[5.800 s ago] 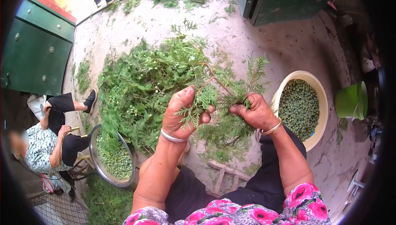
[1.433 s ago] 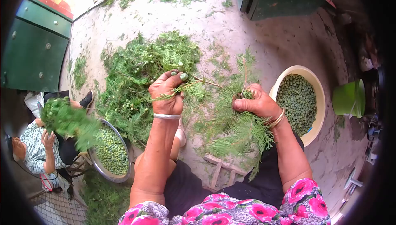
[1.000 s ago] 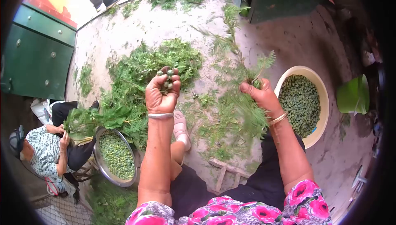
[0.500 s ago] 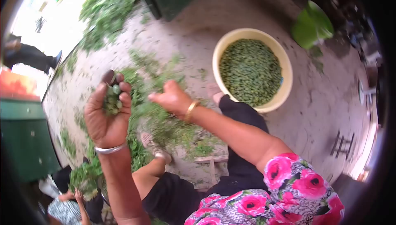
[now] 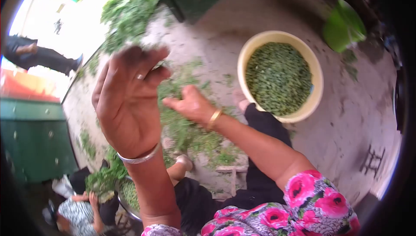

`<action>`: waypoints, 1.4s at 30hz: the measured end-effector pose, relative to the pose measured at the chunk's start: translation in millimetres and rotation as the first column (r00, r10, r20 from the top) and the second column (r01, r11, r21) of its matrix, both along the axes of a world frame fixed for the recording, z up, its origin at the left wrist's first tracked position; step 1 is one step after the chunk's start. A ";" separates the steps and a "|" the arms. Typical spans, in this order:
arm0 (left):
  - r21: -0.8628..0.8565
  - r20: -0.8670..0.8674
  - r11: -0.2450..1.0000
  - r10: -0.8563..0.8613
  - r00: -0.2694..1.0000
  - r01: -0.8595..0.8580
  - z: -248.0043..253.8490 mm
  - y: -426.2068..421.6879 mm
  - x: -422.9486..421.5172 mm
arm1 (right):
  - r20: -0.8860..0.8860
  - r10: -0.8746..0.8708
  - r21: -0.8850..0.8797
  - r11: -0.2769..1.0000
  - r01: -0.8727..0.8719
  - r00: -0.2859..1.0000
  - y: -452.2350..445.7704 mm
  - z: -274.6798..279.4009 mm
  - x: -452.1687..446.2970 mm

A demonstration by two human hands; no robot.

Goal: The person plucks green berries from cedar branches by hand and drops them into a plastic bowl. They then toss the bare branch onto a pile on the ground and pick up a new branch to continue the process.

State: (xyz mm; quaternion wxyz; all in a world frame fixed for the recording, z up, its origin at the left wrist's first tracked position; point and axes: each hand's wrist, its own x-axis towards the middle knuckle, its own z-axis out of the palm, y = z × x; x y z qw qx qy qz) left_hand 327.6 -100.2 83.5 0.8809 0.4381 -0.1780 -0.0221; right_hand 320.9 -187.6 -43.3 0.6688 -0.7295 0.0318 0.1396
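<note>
Across the head view, the left hand [image 5: 130,101] is raised close to the camera, palm showing. Half a second ago it cupped a cluster of green cones; now none can be made out in its palm, so it seems to have let them go, though where they went cannot be seen. Its grip looks loose, fingers curled and apart; the tips are smeared, and a small pale spot among them cannot be named.

Right of it, the right hand [image 5: 197,108] hangs over sprigs [image 5: 186,136] strewn on the floor [image 5: 216,32]. Its thumb and forefinger stand apart with nothing seen between them; the branch it gripped a second ago is out of it. Its lower fingers are hidden.

Many green cones [image 5: 279,78] lie in the tub [image 5: 317,84], beyond the right hand and well apart from the left. A bucket [image 5: 344,26] stands farther off, partly in shadow.

At lower left, a co-worker [image 5: 80,214] is beside more sprigs [image 5: 106,175]; how they are held is unclear. The left forearm partly covers the basin [image 5: 125,210] near there, and another person [image 5: 50,58] is cut off at the left edge.
</note>
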 end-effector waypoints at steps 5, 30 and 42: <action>0.126 -0.218 0.927 0.373 0.902 -0.353 -52.8 117.6 -12.5 | -0.208 -0.127 -0.087 0.990 0.111 0.970 5.9 10.0 -9.3; 0.587 -0.364 0.795 0.428 0.828 -0.152 -124.6 107.4 -33.1 | -0.039 0.696 0.952 0.245 -0.185 0.717 19.5 -18.3 1.5; 0.583 -0.426 0.791 0.493 0.759 -0.187 -131.7 132.6 -19.6 | -0.497 0.263 0.363 0.929 -0.077 0.827 20.4 -3.7 -13.0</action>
